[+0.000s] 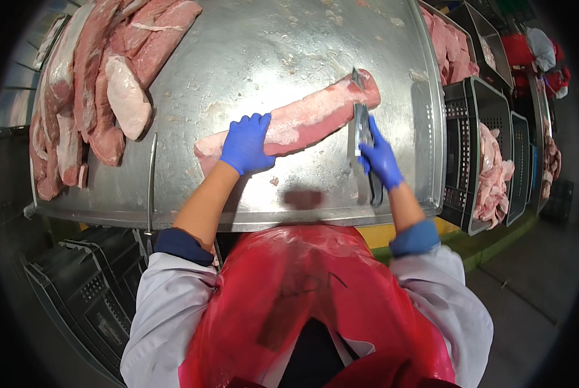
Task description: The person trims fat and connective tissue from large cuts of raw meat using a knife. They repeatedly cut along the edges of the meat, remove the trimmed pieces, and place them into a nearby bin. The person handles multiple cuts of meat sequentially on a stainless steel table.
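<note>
In the head view, a long cut of raw meat point(302, 119) lies across the middle of a stainless steel table point(251, 52), going from lower left to upper right. The cut is like a thick log, pink-red with pale, whitish fat on the top side, and its surface looks wet and smooth. The left hand point(246, 143), in a blue glove, lies flat on the left part of the cut with the fingers spread wide and presses on it; it does not close around anything. The right hand point(380, 158), also in a blue glove, is closed around the dark handle of a knife point(362, 123). The grey blade points away from the person and touches the right end of the cut. The table is dull grey metal with a rounded edge, scratched and with small wet scraps on it. On the far left of the table there is a pile of other meat cuts point(95, 84), long, red and white. A thin metal rod point(150, 184) lies near the front edge. On the right of the table stand dark plastic crates point(470, 123) with grid walls, with meat inside. The person wears a shiny red apron point(315, 304) over white sleeves.
</note>
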`<state>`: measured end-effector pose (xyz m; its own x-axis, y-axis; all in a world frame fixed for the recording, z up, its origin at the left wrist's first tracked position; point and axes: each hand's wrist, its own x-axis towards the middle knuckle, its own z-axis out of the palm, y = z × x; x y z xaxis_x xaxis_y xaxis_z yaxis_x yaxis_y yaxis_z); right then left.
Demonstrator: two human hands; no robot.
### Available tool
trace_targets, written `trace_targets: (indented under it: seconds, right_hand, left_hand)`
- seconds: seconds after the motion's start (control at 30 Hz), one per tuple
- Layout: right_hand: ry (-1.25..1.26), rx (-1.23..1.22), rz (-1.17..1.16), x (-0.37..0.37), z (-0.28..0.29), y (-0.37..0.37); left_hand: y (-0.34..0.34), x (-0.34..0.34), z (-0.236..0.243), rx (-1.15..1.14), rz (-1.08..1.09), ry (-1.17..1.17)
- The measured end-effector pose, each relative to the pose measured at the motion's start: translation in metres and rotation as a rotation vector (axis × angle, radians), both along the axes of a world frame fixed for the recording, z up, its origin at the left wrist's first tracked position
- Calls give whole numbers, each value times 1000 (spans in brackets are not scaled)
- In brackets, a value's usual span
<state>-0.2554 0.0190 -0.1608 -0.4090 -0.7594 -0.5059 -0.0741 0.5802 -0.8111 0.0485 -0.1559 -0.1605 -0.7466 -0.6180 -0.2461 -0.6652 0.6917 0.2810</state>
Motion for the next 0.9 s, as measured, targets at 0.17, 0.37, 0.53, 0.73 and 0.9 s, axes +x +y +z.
trace_targets:
  seconds: [0.17,0.37,0.53,0.73,0.9]
  right_hand:
    - [-92,7,3,-9,20,-38]
    - [-256,-6,32,39,49,87]
    - [-299,-192,-137,-34,38,117]
    - [-346,-435,-368,-82,0,10]
    - [-294,-319,-221,-72,-22,-44]
  left_hand:
    - [5,-3,2,-6,-3,34]
    - [18,-10,5,-17,129,21]
    - [23,-111,23,-142,94,254]
    - [-11,-254,8,10,255,161]
    - [-30,-242,25,133,381,150]
